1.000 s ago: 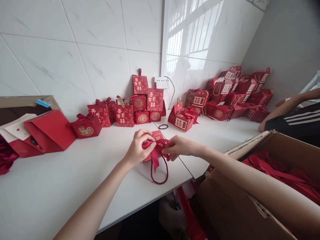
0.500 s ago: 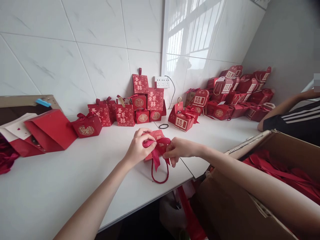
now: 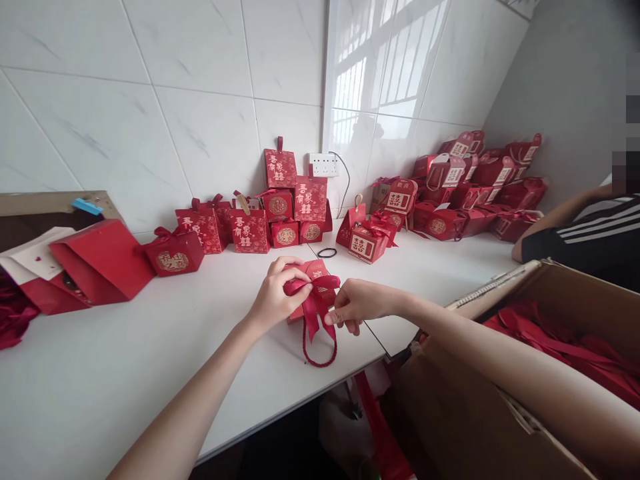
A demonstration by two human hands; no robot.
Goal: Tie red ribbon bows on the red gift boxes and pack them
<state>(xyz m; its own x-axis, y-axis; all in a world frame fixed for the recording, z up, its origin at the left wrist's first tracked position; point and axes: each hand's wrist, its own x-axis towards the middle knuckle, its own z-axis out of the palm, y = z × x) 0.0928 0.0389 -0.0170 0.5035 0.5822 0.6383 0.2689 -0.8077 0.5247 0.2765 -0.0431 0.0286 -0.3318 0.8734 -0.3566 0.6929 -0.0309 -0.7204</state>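
A small red gift box (image 3: 315,269) with pale lettering lies on the white table in front of me. Across it sits a crimson ribbon bow (image 3: 312,312), its tails hanging toward me. My left hand (image 3: 280,291) is closed on the bow's left loop near the knot, with its fingers over the box's left side. At the bow's right, my right hand (image 3: 359,304) pinches a ribbon tail between thumb and forefinger. A twisted red cord handle (image 3: 320,365) loops out from the box's near side onto the table.
Finished-looking red boxes (image 3: 250,232) stand along the tiled wall, with a larger pile (image 3: 467,193) at back right. A black ring (image 3: 327,253) lies behind my hands. An open carton (image 3: 450,400) of red ribbons is at right, near another person's arm (image 3: 560,213).
The bow's right loop and tails now show more fully. My right hand has shifted slightly down and right along the ribbon; my left hand stays on the loop.
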